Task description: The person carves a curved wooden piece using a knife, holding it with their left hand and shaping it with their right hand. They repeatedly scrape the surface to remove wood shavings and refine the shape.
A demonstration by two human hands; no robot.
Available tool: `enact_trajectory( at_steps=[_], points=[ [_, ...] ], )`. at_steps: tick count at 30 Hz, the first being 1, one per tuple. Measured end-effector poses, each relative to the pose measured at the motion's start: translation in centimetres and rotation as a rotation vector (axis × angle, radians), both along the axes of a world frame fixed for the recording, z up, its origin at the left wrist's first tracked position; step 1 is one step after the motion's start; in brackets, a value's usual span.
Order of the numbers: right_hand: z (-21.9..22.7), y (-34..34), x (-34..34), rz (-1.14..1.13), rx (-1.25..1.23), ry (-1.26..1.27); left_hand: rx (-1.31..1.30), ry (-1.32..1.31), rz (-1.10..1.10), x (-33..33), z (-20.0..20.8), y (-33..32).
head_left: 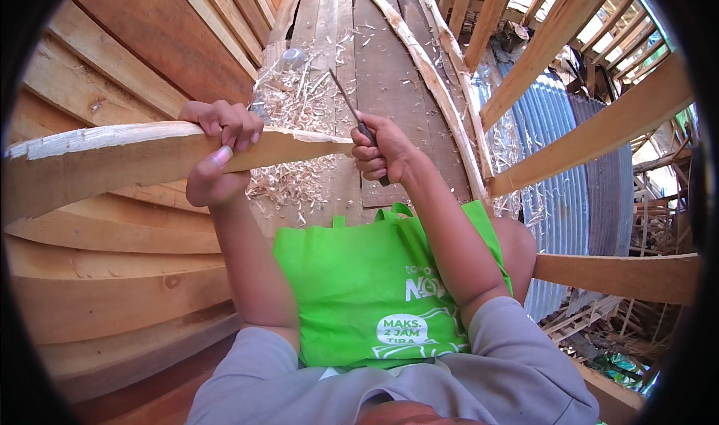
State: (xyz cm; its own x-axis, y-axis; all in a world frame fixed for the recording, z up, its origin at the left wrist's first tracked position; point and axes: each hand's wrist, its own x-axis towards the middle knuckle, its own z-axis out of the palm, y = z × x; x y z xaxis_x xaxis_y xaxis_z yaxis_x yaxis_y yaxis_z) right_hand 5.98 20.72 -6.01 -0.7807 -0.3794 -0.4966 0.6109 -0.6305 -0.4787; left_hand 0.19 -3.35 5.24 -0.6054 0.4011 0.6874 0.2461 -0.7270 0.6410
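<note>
A long piece of wood (120, 159) with a pale, freshly cut upper edge runs from the left rim to the middle of the view. My left hand (223, 140) is wrapped around it, fingers over the top edge and thumb on the near face. At its right end, my right hand (380, 149) is closed on the dark handle of a knife (346, 95). The thin blade points up and to the left, away from me. A bright green bag (352, 275) with handles lies across my lap, below both forearms.
Curled wood shavings (303, 118) cover much of the plank floor (382, 58), with a clear rounded container (293, 59) among them. Two long pale poles (431, 73) lie at the right. A board wall (112, 268) rises on my left; wooden slats (592, 144) and corrugated sheets (558, 170) stand right.
</note>
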Motion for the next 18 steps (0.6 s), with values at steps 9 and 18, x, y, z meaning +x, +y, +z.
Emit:
enact_trajectory(
  at_steps=[9,18],
  points=[
    [-2.5,3.0,-0.2,-1.16,0.151,-0.18,0.019,0.004,0.001,0.2,0.0,0.1],
    [-1.4,-1.0,-0.5,-0.232,0.947,0.298,0.007,0.017,-0.01,0.0,0.1,0.1]
  ],
)
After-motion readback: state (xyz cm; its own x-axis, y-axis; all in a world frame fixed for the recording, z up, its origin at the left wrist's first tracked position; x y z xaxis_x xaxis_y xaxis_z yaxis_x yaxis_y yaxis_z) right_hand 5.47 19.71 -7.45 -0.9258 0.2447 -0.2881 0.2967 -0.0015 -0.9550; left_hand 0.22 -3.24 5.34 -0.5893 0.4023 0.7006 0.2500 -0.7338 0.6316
